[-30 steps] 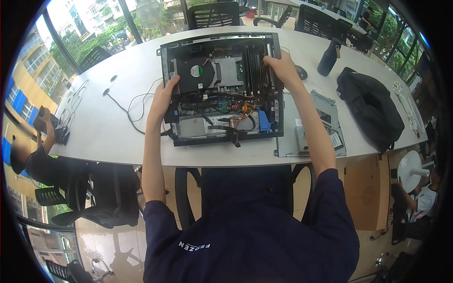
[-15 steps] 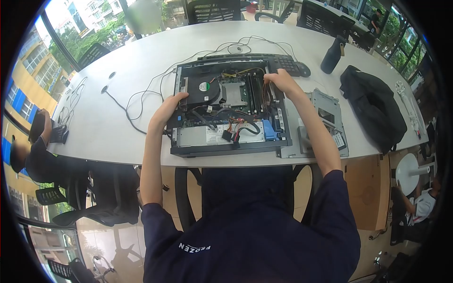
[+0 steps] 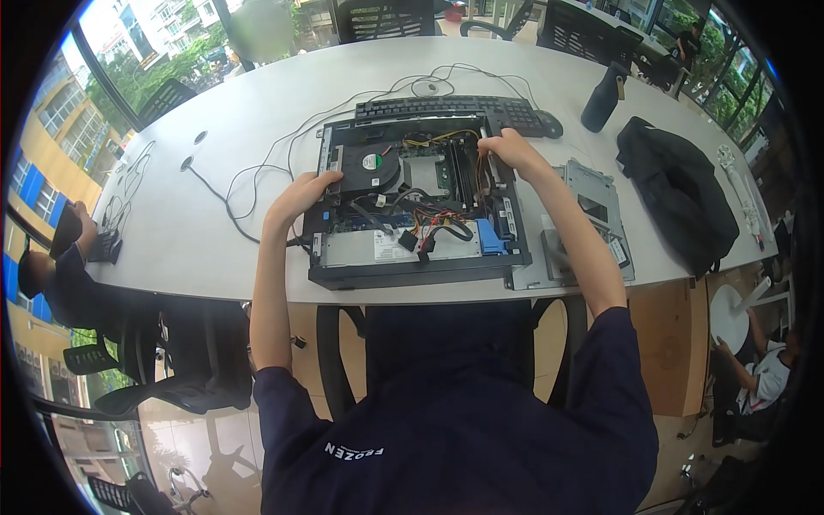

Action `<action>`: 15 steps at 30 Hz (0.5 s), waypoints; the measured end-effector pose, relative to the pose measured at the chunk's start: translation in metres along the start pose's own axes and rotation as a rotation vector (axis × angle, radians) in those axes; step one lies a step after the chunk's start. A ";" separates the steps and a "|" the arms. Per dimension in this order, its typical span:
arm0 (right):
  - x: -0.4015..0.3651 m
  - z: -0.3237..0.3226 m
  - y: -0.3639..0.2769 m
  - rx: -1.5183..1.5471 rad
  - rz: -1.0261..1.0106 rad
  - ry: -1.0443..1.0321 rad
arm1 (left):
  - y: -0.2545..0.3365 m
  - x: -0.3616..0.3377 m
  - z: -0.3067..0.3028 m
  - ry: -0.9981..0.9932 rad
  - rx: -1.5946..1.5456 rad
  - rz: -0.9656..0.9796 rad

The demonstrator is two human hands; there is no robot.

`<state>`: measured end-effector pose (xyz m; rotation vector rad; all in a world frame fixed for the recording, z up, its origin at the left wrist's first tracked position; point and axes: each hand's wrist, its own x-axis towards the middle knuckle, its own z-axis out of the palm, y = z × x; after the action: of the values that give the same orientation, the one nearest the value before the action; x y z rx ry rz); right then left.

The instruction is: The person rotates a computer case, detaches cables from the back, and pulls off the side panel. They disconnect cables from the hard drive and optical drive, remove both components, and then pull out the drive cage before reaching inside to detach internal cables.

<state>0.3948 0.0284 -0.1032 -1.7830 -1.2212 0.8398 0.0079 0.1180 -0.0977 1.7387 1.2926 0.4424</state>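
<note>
An opened desktop computer case [image 3: 412,275] lies on the table in front of me, its inside facing up. A black blower fan [image 3: 371,167] is at its left, and a silver power supply [image 3: 356,247] runs along the near side. Loose cables with black connectors [image 3: 416,243] cross the middle, beside a blue plastic latch [image 3: 491,238]. My left hand [image 3: 302,196] grips the case's left wall, thumb over the rim. At the far right corner, my right hand [image 3: 512,153] is closed on the right wall. The outer fingers of both hands are partly hidden.
Behind the case lie a black keyboard [image 3: 429,106] and a mouse [image 3: 550,124]. Metal drive brackets [image 3: 592,215] rest at its right, with a bottle [image 3: 604,99] and a black bag [image 3: 678,193] beyond. Cables [image 3: 225,199] trail leftward. Other people sit at both sides.
The far side of the computer case has come down and slightly toward me, with both hands holding it. More of the keyboard shows behind it now.
</note>
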 end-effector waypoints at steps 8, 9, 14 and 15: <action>0.001 0.001 0.005 -0.018 0.049 -0.007 | 0.015 -0.006 0.000 0.073 0.315 0.099; 0.001 0.001 0.004 -0.002 0.072 -0.022 | 0.014 -0.006 0.003 0.068 0.315 0.101; 0.005 0.001 0.018 -0.261 -0.186 0.028 | 0.017 -0.014 0.011 0.135 0.256 0.079; 0.004 0.003 0.018 -0.259 -0.188 0.033 | 0.019 -0.015 0.010 0.136 0.258 0.084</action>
<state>0.4006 0.0289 -0.1204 -1.8394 -1.5041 0.5628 0.0199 0.0988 -0.0846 2.0129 1.4268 0.4649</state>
